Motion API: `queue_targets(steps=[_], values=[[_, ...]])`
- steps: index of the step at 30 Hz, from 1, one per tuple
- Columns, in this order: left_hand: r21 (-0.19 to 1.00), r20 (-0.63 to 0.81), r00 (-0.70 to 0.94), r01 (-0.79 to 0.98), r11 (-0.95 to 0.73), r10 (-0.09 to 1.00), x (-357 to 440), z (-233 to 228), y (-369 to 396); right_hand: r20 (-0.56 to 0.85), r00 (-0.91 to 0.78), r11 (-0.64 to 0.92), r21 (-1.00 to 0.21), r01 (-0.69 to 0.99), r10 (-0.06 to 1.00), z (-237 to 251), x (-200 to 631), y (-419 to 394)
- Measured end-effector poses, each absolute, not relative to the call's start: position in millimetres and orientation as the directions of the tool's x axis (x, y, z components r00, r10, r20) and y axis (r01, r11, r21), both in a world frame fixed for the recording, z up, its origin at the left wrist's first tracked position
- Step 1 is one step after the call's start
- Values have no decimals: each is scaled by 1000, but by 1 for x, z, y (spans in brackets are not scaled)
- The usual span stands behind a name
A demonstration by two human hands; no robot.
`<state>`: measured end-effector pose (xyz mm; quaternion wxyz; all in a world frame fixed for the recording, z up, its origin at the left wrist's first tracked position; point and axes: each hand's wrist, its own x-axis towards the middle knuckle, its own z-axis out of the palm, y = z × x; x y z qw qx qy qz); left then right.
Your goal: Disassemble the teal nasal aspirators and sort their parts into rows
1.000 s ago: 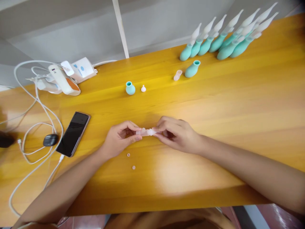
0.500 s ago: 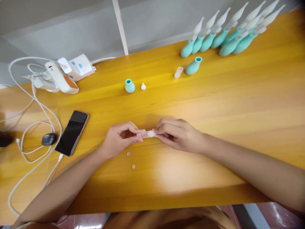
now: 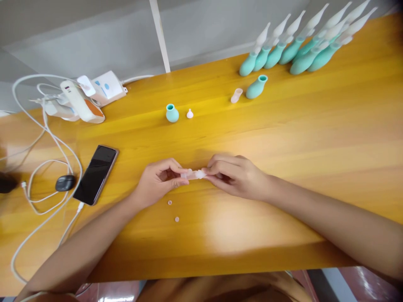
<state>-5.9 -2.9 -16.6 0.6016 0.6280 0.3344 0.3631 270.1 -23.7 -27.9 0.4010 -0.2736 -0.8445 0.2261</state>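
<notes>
Two loose teal bulbs (image 3: 172,113) (image 3: 256,87); two tiny discs (image 3: 169,202) (image 3: 176,219); one phone (image 3: 96,174) (face up); one mouse (image 3: 65,183); two clear nozzle pieces (image 3: 189,113) (image 3: 236,95).

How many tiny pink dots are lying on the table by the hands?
2. One tiny pink dot lies just below the left hand; the other dot lies a little nearer the table's front edge. More may be hidden under the hands.

Wide open tabletop (image 3: 315,138) to the right of both hands, nothing on it until the row of teal bulbs (image 3: 292,50) along the far edge. Ahead, a teal bulb (image 3: 172,113) and white tip (image 3: 189,113) stand with a gap before another bulb (image 3: 255,87). Left, the phone (image 3: 96,174), mouse (image 3: 65,183) and cables (image 3: 47,138) crowd the path; two tiny discs (image 3: 173,211) lie just below the left hand (image 3: 157,182).
</notes>
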Motion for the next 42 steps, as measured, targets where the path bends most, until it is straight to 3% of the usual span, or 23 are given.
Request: queue_targets(steps=[13, 29, 37, 42], values=[[998, 9, 531, 53, -44, 847, -8, -15, -2, 565, -585, 810, -465, 356, 582, -27, 271, -28], [996, 34, 558, 50, -75, 829, -9, -15, -6, 595, -556, 811, -476, 338, 581, -28, 270, -32], [999, -14, 547, 40, -10, 837, -10, -17, -6, 537, -574, 758, -601, 252, 617, -30, 270, -32], [998, -23, 552, 55, -9, 834, -9, -16, -7, 535, -579, 759, -602, 250, 615, -30, 268, -33]])
